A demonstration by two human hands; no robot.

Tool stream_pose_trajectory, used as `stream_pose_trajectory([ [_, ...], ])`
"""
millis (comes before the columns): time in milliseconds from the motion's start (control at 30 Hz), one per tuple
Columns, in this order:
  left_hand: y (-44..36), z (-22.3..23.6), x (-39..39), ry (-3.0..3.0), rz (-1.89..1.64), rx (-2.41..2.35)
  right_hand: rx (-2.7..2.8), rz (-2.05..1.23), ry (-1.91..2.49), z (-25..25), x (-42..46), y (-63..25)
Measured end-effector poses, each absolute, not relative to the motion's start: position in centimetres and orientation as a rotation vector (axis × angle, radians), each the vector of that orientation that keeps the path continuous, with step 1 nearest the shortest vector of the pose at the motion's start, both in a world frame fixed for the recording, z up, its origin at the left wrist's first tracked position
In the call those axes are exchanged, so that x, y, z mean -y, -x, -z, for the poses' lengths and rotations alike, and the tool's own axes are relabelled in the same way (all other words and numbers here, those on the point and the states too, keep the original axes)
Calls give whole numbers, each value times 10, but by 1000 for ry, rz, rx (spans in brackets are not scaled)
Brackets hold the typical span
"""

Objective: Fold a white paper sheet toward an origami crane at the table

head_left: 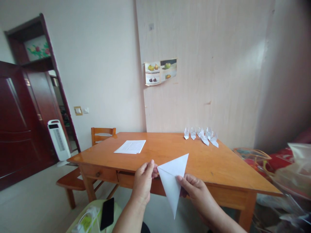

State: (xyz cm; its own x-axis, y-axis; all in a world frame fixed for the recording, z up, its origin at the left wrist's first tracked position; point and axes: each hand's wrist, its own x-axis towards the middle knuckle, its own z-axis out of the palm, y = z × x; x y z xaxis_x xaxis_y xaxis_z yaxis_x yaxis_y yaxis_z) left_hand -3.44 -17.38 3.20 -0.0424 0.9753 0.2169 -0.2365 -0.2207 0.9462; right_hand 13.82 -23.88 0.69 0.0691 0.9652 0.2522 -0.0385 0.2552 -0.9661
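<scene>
A white sheet of folded paper [171, 181], kite-like with pointed corners and a crease running across it, is held up in front of the table's near edge. My right hand [194, 187] pinches its right side, thumb on the front face and fingers behind. At the paper's left corner is my left hand [143, 179], its thumb and fingers drawn together; the fingertips meet the corner there. On the far right of the wooden table [165, 142] stand several small folded paper figures [193, 133].
A stack of printed sheets [130, 147] lies on the table's left part. Below left, a black phone [107, 213] rests on a pale green stool [118, 212]. A wooden chair [103, 130] and bench [70, 181] stand left; plastic bags [293, 168] crowd the right.
</scene>
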Motion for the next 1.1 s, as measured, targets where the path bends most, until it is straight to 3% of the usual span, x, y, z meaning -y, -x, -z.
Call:
stream_pose_trajectory([
  [100, 40, -32, 173, -1172, -1511, -1016, 1367, -776, 1072, -5, 237, -145],
  [333, 41, -25, 175, -1205, -1249, -1002, 1881, 208, 1133, -18, 245, -162],
  [567, 41, -17, 174, -1205, -1220, -865, 1951, 465, 1104, -14, 246, -166],
  [733, 42, -16, 175, -1248, -1298, -798, 1720, 269, 1128, -3, 239, -169],
  [967, 39, -22, 180, -1298, -1350, -765, 1033, -766, 1133, 1, 235, -158],
  [1100, 35, -22, 186, -1410, -1331, -791, 1000, -1073, 951, -6, 238, -144],
])
